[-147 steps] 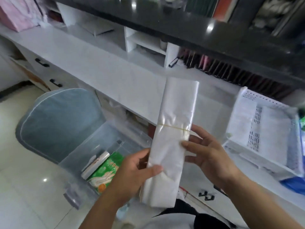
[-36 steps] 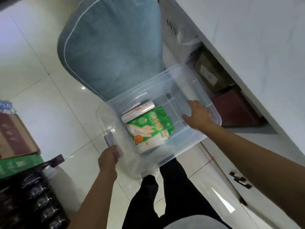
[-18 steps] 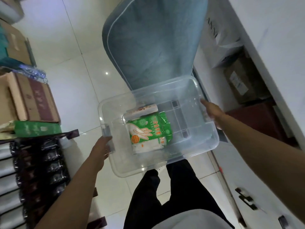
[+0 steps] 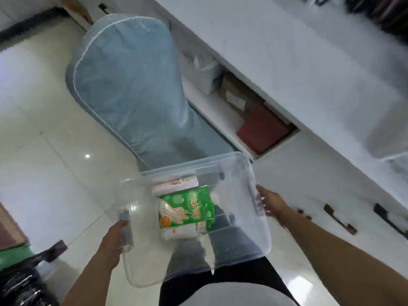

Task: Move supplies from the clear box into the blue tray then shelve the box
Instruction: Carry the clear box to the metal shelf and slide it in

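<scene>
I hold the clear plastic box (image 4: 240, 171) in the air in front of my legs, in the lower middle of the head view. My left hand (image 4: 113, 240) grips its left end at the grey latch. My right hand (image 4: 272, 205) grips its right rim. Inside the box lie a green-and-white glove packet (image 4: 187, 208) and a white wrapped roll (image 4: 175, 185) just beyond it. The blue tray is out of view.
A blue-grey covered chair (image 4: 130, 89) stands on the tiled floor just beyond the box. The white counter (image 4: 287, 62) runs along the right, with cartons and a red box (image 4: 262, 129) in its open lower shelf. Black wrapped bottles (image 4: 19, 283) sit at the lower left.
Four seconds ago both hands held a plastic-bag bundle above the counter. Since one second ago both hands have kept hold of the box, which now sits closer to me.
</scene>
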{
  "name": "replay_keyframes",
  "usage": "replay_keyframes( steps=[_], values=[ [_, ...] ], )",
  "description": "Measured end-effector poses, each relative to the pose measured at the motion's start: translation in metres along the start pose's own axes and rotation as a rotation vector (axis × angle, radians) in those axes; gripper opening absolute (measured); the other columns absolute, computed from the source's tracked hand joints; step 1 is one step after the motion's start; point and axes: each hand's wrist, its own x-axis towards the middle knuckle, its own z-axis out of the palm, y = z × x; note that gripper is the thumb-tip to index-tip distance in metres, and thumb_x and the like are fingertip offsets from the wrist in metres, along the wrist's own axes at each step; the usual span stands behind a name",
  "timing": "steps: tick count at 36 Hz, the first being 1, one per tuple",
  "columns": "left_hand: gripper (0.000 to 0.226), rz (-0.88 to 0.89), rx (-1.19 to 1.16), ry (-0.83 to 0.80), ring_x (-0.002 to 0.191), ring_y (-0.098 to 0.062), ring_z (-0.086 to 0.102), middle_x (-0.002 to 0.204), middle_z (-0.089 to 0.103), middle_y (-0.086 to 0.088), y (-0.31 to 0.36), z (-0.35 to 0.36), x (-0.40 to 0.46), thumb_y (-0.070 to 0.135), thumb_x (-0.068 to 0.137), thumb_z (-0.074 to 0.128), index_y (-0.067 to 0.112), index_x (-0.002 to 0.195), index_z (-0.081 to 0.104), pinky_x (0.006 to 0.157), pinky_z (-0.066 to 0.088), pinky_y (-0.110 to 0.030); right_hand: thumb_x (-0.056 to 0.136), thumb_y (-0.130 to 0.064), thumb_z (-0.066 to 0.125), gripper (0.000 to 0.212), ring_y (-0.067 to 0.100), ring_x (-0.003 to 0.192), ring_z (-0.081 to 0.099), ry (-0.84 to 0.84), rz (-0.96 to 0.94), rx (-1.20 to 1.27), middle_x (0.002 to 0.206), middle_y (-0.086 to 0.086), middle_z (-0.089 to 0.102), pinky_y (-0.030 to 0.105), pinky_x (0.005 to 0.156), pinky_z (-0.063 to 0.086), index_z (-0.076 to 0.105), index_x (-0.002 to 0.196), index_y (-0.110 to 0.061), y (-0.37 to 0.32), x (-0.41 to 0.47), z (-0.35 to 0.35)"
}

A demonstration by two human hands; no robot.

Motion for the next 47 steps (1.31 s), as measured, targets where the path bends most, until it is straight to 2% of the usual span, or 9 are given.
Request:
replay_keyframes(
  steps=[2,5,9,14,21,29,34,41,47],
  values=[
    [0.053,0.072,0.102,-0.051,0.111,-0.039,0.054,0.145,0.043,-0.03,0.011,0.026,-0.001,0.03,0.095,0.057,0.0,0.138,0.049,0.062,0.044,-0.035,0.092,-0.056,0.052,0.047,0.027,0.075,0.055,0.059,0.053,0.122,0.082,0.011,0.059,0.037,0.075,0.049,0.063,0.084,-0.011,0.045,-0.025,-0.02],
    [0.058,0.142,0.275,-0.142,0.128,-0.046,0.047,0.146,0.042,-0.03,0.034,0.084,-0.017,0.038,0.097,0.052,0.001,0.141,0.046,0.099,0.043,-0.057,0.091,-0.054,0.055,0.049,0.025,0.062,0.054,0.156,0.129,0.323,0.071,0.011,0.057,0.032,0.064,0.05,0.06,0.081,-0.007,0.106,-0.064,-0.053],
    [0.064,0.212,0.539,-0.229,0.138,-0.037,0.039,0.152,0.04,-0.02,0.043,0.171,-0.06,0.04,0.094,0.054,0.006,0.146,0.041,0.115,0.03,-0.048,0.087,-0.057,0.058,0.053,0.027,0.067,0.057,0.252,0.212,0.547,0.074,0.013,0.06,0.035,0.067,0.052,0.062,0.084,-0.005,0.196,-0.114,-0.095],
    [0.033,0.318,0.896,-0.35,0.079,-0.027,0.06,0.088,0.064,-0.011,0.018,0.273,-0.143,0.036,0.092,0.056,0.011,0.113,0.061,0.065,0.045,-0.036,0.073,-0.071,0.061,0.064,0.024,0.061,0.058,0.337,0.296,0.837,0.072,0.007,0.062,0.03,0.062,0.05,0.066,0.088,-0.008,0.317,-0.171,-0.132],
    [0.047,0.485,1.331,-0.508,0.126,-0.034,0.048,0.141,0.049,-0.016,-0.092,0.406,-0.239,0.034,0.094,0.055,0.011,0.135,0.051,0.103,0.038,-0.041,0.063,-0.082,0.056,0.077,0.022,0.061,0.065,0.426,0.375,1.199,0.08,0.005,0.068,0.028,0.057,0.05,0.069,0.102,-0.017,0.497,-0.25,-0.158],
    [0.027,0.594,1.7,-0.611,0.041,-0.019,0.064,0.05,0.067,-0.007,-0.28,0.531,-0.355,0.03,0.095,0.054,0.008,0.081,0.063,0.032,0.044,-0.02,0.053,-0.079,0.066,0.081,0.022,0.062,0.062,0.572,0.367,1.565,0.08,0.007,0.068,0.032,0.06,0.052,0.07,0.101,-0.014,0.651,-0.353,-0.147],
    [0.028,0.754,1.802,-0.718,0.071,-0.027,0.062,0.08,0.066,-0.014,-0.371,0.609,-0.434,0.033,0.088,0.063,0.008,0.101,0.065,0.069,0.052,-0.035,0.074,-0.07,0.06,0.064,0.02,0.065,0.059,0.697,0.337,1.748,0.082,0.005,0.065,0.032,0.064,0.052,0.069,0.109,-0.017,0.689,-0.392,-0.142],
    [0.033,0.896,2.051,-0.846,0.04,-0.012,0.035,0.054,0.038,0.001,-0.46,0.704,-0.562,0.032,0.095,0.052,0.022,0.066,0.04,0.028,0.02,-0.007,0.082,-0.052,0.064,0.035,0.032,0.086,0.07,0.895,0.178,2.065,0.091,0.007,0.073,0.044,0.074,0.057,0.074,0.099,-0.022,0.698,-0.411,-0.152],
    [0.025,1.134,2.205,-0.871,0.064,-0.019,0.049,0.086,0.051,-0.006,-0.513,0.774,-0.637,0.033,0.091,0.056,0.013,0.106,0.053,0.053,0.039,-0.026,0.085,-0.05,0.06,0.048,0.038,0.105,0.066,0.894,0.098,2.208,0.115,0.016,0.068,0.05,0.08,0.056,0.067,0.115,-0.013,0.687,-0.401,-0.196]
  ],
)
